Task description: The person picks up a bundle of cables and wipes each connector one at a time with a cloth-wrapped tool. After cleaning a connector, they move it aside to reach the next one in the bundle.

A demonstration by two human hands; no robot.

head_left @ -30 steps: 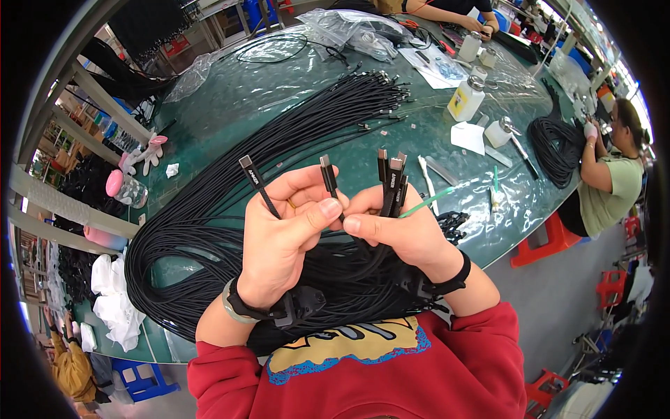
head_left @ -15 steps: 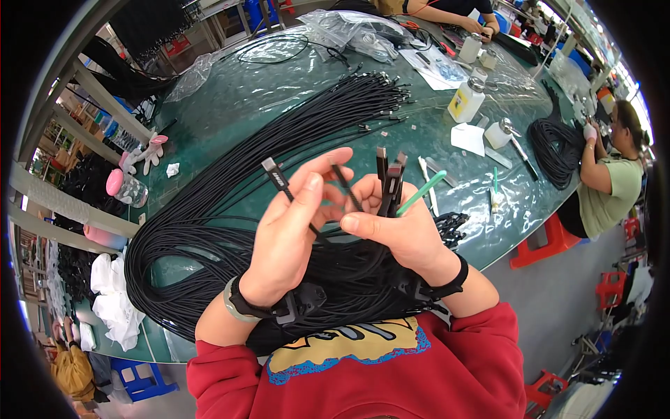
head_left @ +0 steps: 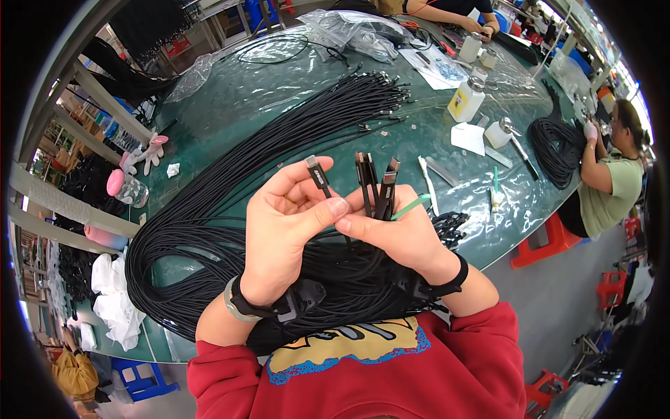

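Observation:
My left hand [head_left: 276,227] pinches one black cable [head_left: 318,176] just below its plug; the metal tip points up. Beside it, my right hand [head_left: 405,234] grips several black cable plugs [head_left: 386,194] standing upright in a bunch. A thin green stick [head_left: 414,206] juts out to the right from the same fingers. The thumbs of both hands nearly meet between the two groups. Below my hands the cables run down into a thick looped bundle of black cables [head_left: 162,241], whose other ends fan out toward the far middle of the table.
The green table [head_left: 230,94] carries white bottles [head_left: 466,100], a white brush [head_left: 428,183], a pink-lidded jar [head_left: 127,187] and plastic bags [head_left: 356,35]. A co-worker [head_left: 606,167] sits at the right by a coil of black cable [head_left: 555,150]. Metal posts [head_left: 77,202] stand left.
My left hand has closed in on the right hand, and its plug has moved right. The right hand's plugs are gathered closer, and the green stick has tilted lower.

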